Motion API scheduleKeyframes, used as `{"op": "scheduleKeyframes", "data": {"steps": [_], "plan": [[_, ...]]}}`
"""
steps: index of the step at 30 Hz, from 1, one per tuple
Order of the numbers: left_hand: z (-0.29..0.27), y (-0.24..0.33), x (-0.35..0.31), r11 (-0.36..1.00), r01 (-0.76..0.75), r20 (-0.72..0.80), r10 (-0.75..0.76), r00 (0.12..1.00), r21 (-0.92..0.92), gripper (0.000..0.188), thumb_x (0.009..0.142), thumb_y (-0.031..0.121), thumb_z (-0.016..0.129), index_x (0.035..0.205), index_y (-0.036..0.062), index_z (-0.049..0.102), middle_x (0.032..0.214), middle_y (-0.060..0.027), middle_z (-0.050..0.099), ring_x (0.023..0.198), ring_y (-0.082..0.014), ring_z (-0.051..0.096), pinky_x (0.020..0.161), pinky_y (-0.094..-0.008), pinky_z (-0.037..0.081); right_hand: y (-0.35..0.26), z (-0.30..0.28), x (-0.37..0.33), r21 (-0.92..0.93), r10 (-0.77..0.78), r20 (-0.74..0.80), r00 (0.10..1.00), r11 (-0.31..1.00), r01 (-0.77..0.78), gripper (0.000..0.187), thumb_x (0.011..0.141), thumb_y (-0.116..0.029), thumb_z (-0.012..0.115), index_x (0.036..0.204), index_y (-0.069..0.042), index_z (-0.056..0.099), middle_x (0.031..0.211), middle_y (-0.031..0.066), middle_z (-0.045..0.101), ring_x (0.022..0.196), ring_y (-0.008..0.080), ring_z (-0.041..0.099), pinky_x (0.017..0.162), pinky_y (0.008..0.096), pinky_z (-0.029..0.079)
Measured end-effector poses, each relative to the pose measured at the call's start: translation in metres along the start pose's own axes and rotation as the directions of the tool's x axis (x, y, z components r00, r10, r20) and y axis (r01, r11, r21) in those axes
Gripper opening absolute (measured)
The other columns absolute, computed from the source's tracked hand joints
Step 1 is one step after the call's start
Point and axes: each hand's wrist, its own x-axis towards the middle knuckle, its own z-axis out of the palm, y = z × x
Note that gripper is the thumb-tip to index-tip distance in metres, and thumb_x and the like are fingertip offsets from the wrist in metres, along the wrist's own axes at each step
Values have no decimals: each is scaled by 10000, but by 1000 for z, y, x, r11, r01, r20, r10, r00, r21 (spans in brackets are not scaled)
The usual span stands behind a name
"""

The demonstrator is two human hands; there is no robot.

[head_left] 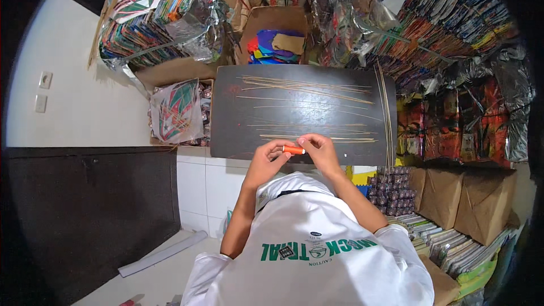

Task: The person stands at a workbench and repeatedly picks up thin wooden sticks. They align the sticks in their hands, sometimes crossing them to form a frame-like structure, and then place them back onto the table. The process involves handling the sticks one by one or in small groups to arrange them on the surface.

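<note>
An orange spool of thread (293,150) with pale ends lies level between my two hands, just above the near edge of the dark table (226,119). My left hand (270,158) is closed round the spool's left end, its thumb below. At the other end, my right hand (319,152) pinches near the spool's tip with thumb and forefinger; any thread between those fingers is too fine to make out. Beyond my hands, several thin bamboo sticks (306,84) lie crosswise in loose rows on the table top.
Longer sticks (385,107) run along the table's right edge. Behind the table stands a cardboard box (272,17) of coloured sheets. A box with a printed sheet (177,112) sits left. Stacked bundles (447,17) fill the right, above brown paper packages (481,204). A white tube (164,254) lies on the floor.
</note>
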Motion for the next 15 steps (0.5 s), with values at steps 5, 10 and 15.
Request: {"op": "scheduleKeyframes", "data": {"steps": [5, 10, 15], "plan": [[-15, 2, -9, 997, 13, -66, -18, 998, -76, 262, 940, 15, 608, 1199, -28, 610, 1128, -122, 682, 1038, -160, 656, 915, -280, 513, -1, 14, 3, 178, 147, 129, 981, 969, -169, 171, 969, -184, 625, 1009, -29, 686, 957, 30, 693, 866, 90, 624, 800, 258, 508], [-36, -7, -17, 988, 11, -177, -39, 983, -156, 263, 946, 14, 601, 1204, -34, 606, 1108, -129, 689, 1013, -164, 666, 906, -274, 518, 5, 26, 3, 333, 284, 278, 918, 868, -369, 150, 989, -187, 595, 1026, -53, 652, 967, 13, 659, 896, 97, 618, 829, 266, 515], [-63, -20, -20, 999, 2, -271, -13, 962, -39, 270, 947, 5, 596, 1215, -29, 600, 1100, -137, 694, 1012, -166, 667, 883, -277, 532, 8, 45, 5, 319, 265, 247, 932, 886, -337, 154, 983, -154, 584, 1037, -38, 669, 926, 14, 663, 849, 85, 606, 801, 240, 493]]}}
